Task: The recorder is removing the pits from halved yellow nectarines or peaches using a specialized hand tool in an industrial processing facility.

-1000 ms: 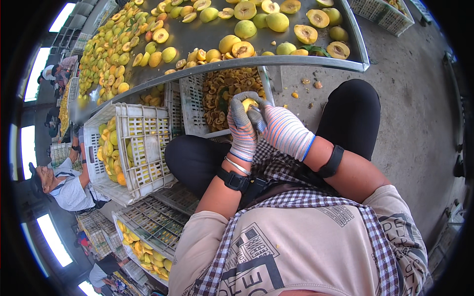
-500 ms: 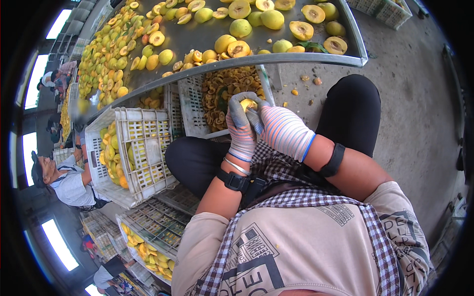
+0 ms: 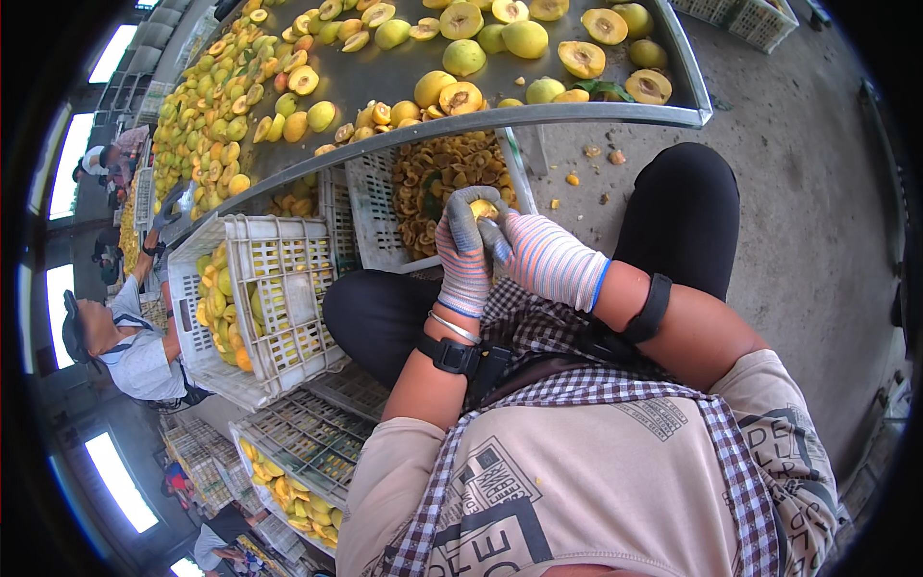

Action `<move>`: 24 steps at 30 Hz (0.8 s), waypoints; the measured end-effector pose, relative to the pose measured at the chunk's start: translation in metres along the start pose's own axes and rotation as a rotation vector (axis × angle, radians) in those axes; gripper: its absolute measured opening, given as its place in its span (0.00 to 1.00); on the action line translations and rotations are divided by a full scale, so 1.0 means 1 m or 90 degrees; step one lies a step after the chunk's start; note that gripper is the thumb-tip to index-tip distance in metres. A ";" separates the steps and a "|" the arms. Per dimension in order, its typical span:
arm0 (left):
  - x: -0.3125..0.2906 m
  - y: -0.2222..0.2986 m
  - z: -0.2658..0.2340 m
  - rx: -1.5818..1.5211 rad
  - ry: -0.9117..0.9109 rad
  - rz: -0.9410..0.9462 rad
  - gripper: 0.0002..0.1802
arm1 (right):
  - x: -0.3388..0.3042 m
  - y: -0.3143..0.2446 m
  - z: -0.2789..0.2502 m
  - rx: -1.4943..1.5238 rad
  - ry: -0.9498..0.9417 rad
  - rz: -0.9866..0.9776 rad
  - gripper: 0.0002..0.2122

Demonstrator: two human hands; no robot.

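While both gloved hands close around one yellow fruit (image 3: 484, 209), pitting looks partly done.
Left hand (image 3: 462, 252) grips it from below and right hand (image 3: 544, 258) presses in, above the white crate of pits (image 3: 385, 216); beyond that crate, the metal table (image 3: 385, 77) holds halved and whole fruit.

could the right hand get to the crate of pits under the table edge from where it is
Probably yes. The right hand works on the yellow fruit directly over the white crate of pits, whose top is open, with nothing between them.
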State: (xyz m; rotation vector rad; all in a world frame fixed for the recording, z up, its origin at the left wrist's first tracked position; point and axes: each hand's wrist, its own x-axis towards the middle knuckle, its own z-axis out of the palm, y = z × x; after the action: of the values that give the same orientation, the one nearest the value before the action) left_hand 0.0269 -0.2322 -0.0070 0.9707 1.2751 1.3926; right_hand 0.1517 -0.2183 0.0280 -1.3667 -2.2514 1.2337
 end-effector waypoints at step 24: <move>0.000 0.004 -0.005 -0.018 -0.059 0.024 0.30 | 0.003 -0.007 -0.015 0.401 -0.174 0.166 0.17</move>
State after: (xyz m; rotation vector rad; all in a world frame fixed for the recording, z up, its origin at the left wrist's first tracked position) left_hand 0.0217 -0.2327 -0.0041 1.0313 1.1713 1.3752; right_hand 0.1539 -0.2087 0.0424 -1.3082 -1.6127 2.0948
